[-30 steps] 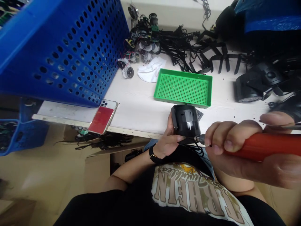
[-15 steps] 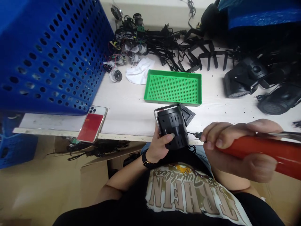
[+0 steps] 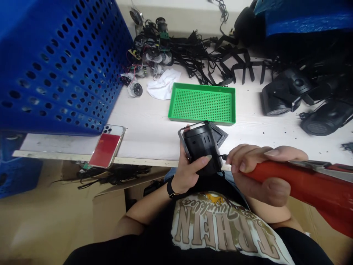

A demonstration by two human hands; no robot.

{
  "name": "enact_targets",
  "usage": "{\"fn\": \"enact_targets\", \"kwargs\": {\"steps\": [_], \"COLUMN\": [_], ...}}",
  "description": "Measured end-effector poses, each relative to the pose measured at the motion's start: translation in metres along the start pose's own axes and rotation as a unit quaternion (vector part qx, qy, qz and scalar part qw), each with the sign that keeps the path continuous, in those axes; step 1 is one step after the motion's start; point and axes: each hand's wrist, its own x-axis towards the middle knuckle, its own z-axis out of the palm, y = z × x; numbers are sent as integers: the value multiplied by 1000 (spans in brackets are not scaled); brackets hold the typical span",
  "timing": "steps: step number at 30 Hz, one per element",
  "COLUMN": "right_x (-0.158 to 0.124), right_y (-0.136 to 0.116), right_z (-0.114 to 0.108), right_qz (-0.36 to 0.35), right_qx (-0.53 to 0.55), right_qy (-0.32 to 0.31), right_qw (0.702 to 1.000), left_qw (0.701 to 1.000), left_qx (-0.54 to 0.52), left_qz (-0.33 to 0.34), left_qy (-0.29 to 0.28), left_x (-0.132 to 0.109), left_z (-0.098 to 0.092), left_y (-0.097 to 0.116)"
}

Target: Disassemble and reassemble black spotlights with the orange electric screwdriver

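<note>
A black stage light (image 3: 202, 147) with vent slots and a wire-like bracket is held in my left hand (image 3: 189, 171) over the table's front edge, its thumb across the lower part of the housing. My right hand (image 3: 259, 169) is wrapped round a red power screwdriver (image 3: 292, 186), its fingers toward the tip. The driver's tip meets the right side of the light, at the bracket side. A black square frame-like part (image 3: 220, 134) sticks out behind the light. The point of contact is small and partly hidden by the fingers.
A green perforated tray (image 3: 202, 121) lies just beyond the light. A blue crate (image 3: 63, 73) stands left, with a red-backed phone (image 3: 106, 149) near the edge. Small circuit parts (image 3: 154, 55), black cables (image 3: 193, 55), brackets (image 3: 248, 64) and black lamps (image 3: 284, 92) lie farther back.
My right hand and the screwdriver have moved left, closer to the light. The light has tilted slightly in my left hand, and the thumb has shifted right.
</note>
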Motion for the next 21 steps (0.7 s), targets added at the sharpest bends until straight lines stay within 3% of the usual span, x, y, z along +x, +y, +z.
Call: {"fn": "enact_targets", "kwargs": {"steps": [3, 9, 15, 21], "right_x": [2, 4, 7, 9], "right_y": [11, 8, 20, 12], "right_z": [8, 16, 10, 13], "right_qz": [-83, -79, -81, -57], "right_qx": [19, 40, 19, 7], "right_qy": [31, 55, 20, 76], "right_qw": [996, 995, 996, 995], "left_qw": [1000, 1000, 1000, 1000], "left_qx": [-12, -17, -15, -13], "left_qz": [2, 2, 14, -20], "left_qy": [6, 5, 15, 6], "left_x": [2, 2, -1, 4], "left_z": [2, 0, 0, -8], "left_y": [1, 0, 0, -3]}}
